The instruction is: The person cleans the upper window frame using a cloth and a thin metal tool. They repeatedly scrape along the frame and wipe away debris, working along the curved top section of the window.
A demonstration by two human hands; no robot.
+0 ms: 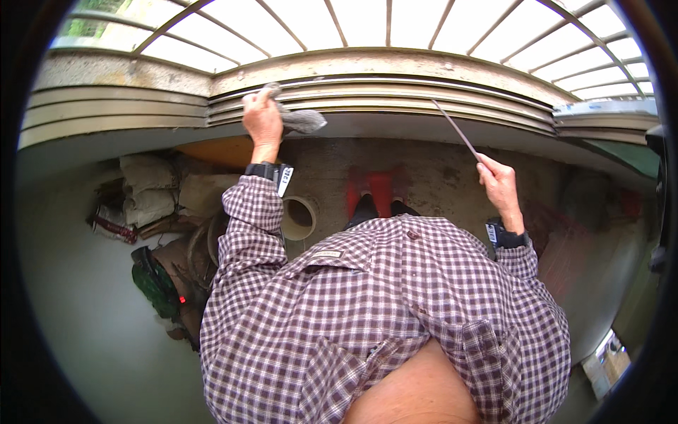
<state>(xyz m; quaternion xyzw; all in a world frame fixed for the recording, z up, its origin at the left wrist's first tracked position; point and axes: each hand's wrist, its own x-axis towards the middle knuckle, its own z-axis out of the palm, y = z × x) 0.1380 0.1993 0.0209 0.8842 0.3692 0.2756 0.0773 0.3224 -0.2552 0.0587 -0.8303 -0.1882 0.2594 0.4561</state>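
My left hand grips a grey cloth at the left part of the window track. Part of the cloth hangs over the inner edge of the sill, and a bit of it pokes out above my fingers. In my right hand is a thin dark rod, held by one end. It slants up and to the left, with its far tip near the inner rails of the track. Whether the tip touches the rail I cannot tell.
Metal window bars rise beyond the concrete ledge. My feet are on a red stool. A pale round pipe or bucket stands at its left. Farther left are paper sacks and a green object.
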